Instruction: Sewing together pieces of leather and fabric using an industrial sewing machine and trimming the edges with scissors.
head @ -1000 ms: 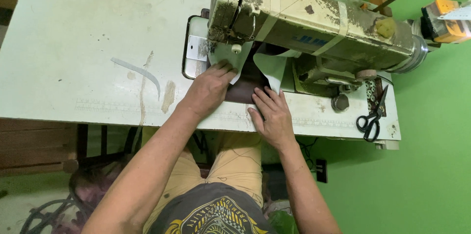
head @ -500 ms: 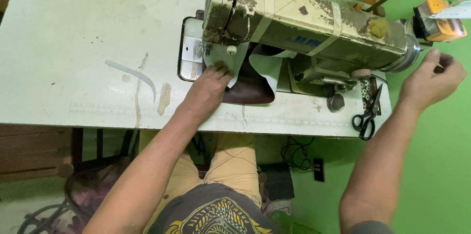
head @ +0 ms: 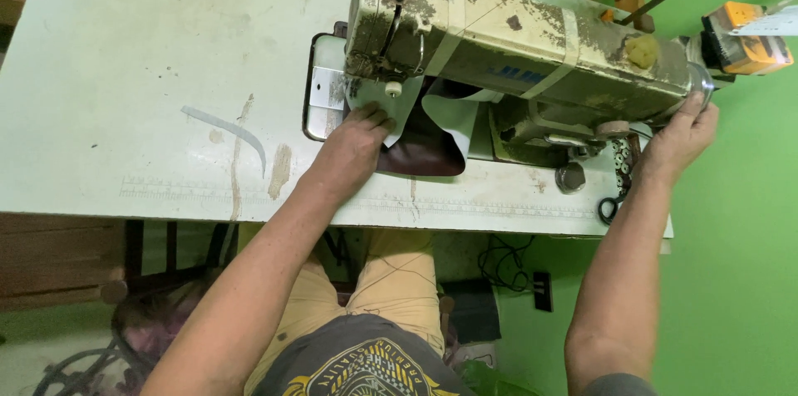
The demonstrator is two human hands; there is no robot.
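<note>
Left hand [head: 353,147] presses flat on dark maroon leather piece [head: 424,155]; right hand [head: 677,138] grips worn cream sewing machine's handwheel [head: 697,84] — we'd turn slowly

My left hand [head: 353,142] lies flat on the dark maroon piece with pale lining [head: 428,147], pressing it down by the needle end of the worn cream industrial sewing machine [head: 515,51]. My right hand [head: 682,134] grips the handwheel [head: 697,84] at the machine's right end, fingers curled over its rim. Black-handled scissors [head: 615,196], I think, lie just below it on the scuffed white table [head: 150,88]. Orange block [head: 742,43] sits beyond the wheel.
</note>
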